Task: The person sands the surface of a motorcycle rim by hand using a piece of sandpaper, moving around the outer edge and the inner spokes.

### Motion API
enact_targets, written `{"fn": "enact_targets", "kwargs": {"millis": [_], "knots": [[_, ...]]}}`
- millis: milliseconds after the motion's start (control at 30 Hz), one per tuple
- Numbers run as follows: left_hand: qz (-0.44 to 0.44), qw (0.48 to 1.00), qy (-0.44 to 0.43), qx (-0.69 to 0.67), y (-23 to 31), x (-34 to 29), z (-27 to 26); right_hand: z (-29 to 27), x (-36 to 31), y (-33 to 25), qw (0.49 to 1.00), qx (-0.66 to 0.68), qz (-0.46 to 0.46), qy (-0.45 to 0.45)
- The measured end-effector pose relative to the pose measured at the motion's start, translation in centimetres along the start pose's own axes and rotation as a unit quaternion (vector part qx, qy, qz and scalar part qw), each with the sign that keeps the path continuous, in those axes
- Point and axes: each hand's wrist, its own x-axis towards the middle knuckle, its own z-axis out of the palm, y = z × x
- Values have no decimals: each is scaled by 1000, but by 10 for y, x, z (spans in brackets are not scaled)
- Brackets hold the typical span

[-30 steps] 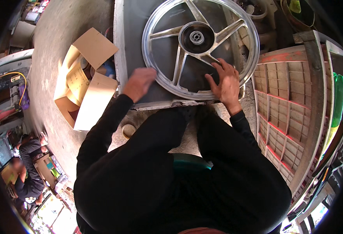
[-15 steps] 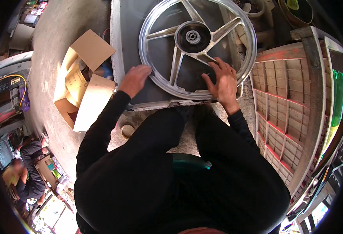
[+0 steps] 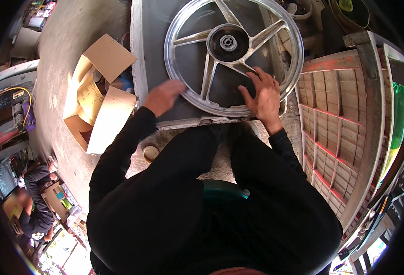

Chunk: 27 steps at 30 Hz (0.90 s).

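Observation:
A silver motorcycle wheel rim (image 3: 173, 68) with broad spokes and a dark hub (image 3: 228, 43) lies flat on a grey-topped bench (image 3: 153, 50). At its near left edge is my left hand (image 3: 164, 97), smeared by motion, its fingers pinched together against the outer side of the rim. Whatever the fingertips hold is too small and blurred to make out. My right hand (image 3: 264, 96) rests over the near right part of the rim, fingers spread and thumb apart, with fingertips beside a spoke.
Left of the bench, an open cardboard box (image 3: 108, 119) stands on the concrete floor. A round tin (image 3: 150, 154) sits near my left knee. To the right rises a wooden frame with a red-edged grid panel (image 3: 335, 114). Another person (image 3: 36, 201) sits far left.
My left hand has shifted slightly right and nearer along the rim's outer side. The wheel has moved barely to the right. My right hand keeps its place.

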Motion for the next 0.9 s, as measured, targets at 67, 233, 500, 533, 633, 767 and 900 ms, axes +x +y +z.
{"fn": "enact_targets", "kwargs": {"millis": [67, 233, 500, 533, 633, 767, 900], "knots": [[-4, 1000, -6, 16, 7, -10, 4, 0, 1, 0, 1000, 5, -3, -1], [37, 994, -98, -14, 28, -2, -5, -1, 0, -1, 1000, -2, 9, -12], [1, 997, -54, -53, 59, 6, 3, 2, -1, 2, 1000, -10, 4, -9], [-4, 994, -51, -101, 50, 6, 0, 2, -1, 2, 1000, -10, 4, -8], [-30, 996, -41, -78, 21, 3, -8, 1, -1, 3, 1000, -9, -3, -5], [-23, 998, -18, -61, 17, 9, -14, 0, 0, 2, 1000, -13, 1, -11], [-73, 992, 45, -97, 24, 12, -12, 1, -1, 2, 1000, -7, -4, -2]]}}
